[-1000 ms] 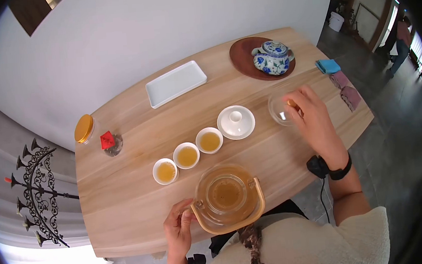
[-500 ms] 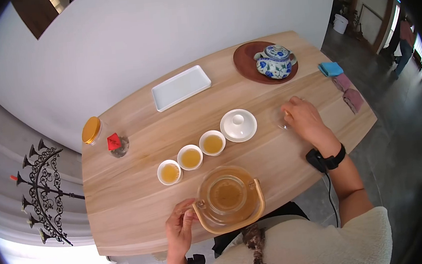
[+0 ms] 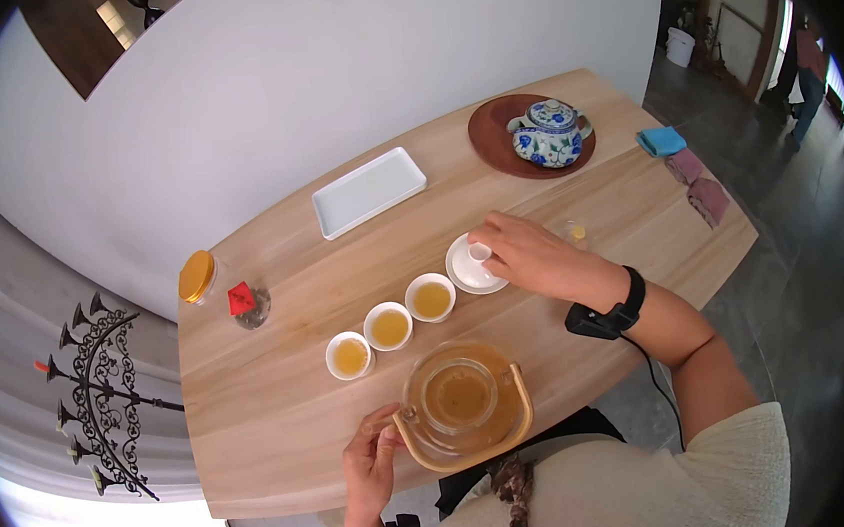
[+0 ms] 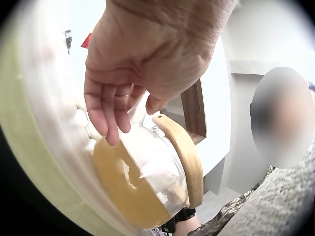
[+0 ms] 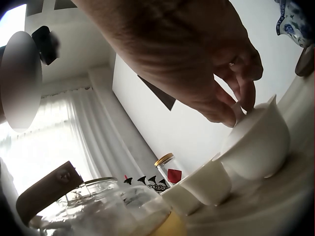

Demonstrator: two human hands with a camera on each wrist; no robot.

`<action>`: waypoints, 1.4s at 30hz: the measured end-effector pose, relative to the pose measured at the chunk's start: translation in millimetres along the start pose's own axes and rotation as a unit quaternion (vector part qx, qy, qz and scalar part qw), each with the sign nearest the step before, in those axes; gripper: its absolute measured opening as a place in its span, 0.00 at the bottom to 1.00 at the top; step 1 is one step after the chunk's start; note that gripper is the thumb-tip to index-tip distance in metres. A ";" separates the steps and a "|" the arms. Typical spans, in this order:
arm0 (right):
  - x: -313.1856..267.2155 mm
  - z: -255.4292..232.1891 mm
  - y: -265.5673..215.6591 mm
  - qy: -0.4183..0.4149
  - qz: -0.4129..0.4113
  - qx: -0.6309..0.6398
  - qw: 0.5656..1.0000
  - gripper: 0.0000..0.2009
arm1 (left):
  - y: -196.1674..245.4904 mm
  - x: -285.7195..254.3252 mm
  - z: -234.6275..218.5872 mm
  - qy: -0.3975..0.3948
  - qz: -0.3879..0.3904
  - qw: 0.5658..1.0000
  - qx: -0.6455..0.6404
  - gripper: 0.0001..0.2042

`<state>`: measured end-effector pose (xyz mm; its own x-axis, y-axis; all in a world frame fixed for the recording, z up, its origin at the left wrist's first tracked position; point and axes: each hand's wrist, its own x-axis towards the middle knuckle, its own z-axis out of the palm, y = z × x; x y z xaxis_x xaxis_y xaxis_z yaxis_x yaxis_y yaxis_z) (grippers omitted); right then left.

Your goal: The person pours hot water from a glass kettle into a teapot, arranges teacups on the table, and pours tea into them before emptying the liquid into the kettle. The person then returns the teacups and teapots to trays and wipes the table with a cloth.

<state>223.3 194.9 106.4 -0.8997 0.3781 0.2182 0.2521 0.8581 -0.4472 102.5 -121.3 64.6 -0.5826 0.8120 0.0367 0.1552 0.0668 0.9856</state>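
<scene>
My right hand (image 3: 521, 253) pinches the knob of the white gaiwan lid (image 3: 480, 252) between thumb and fingertips. The right wrist view shows the lid sitting within the flared rim of the gaiwan bowl (image 5: 263, 147). Nearest me is a glass teapot (image 3: 460, 439) with a bent wooden handle, its top uncovered and amber tea inside. Close to its left side, my left hand (image 3: 367, 461) has relaxed fingers right at the spout. Right of the gaiwan lies a small clear glass lid with a pale wooden knob (image 3: 578, 234), partly behind the right forearm.
Three white cups of tea (image 3: 388, 327) line up left of the gaiwan. Behind stand a white rectangular tray (image 3: 371, 193) and a blue-and-white teapot (image 3: 548, 137) on a round brown board (image 3: 491, 137). Jars (image 3: 196, 276) sit far left, folded cloths (image 3: 707, 201) far right.
My right hand has let go of the glass lid on the table and moved left to the gaiwan, taking its lid knob. The left hand stays beside the glass teapot.
</scene>
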 end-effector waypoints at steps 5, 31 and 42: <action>-9.8 -32.7 10.4 0.142 0.007 0.039 0.989 0.11 | 0.9 0.9 0.4 -0.004 0.010 1.000 -0.006 0.10; -76.7 -55.5 76.5 0.078 0.229 -0.219 0.945 0.17 | 2.5 0.8 2.0 0.001 0.027 0.999 0.023 0.10; -54.2 -29.4 63.0 0.060 0.163 -0.014 0.985 0.08 | 2.8 0.4 1.9 0.000 0.027 0.999 0.025 0.10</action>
<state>298.4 238.7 91.9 -0.7217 0.6714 0.1686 0.5313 0.6934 -0.4867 104.2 -119.7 67.1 -0.5726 0.8150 0.0888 0.2252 0.0523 0.9729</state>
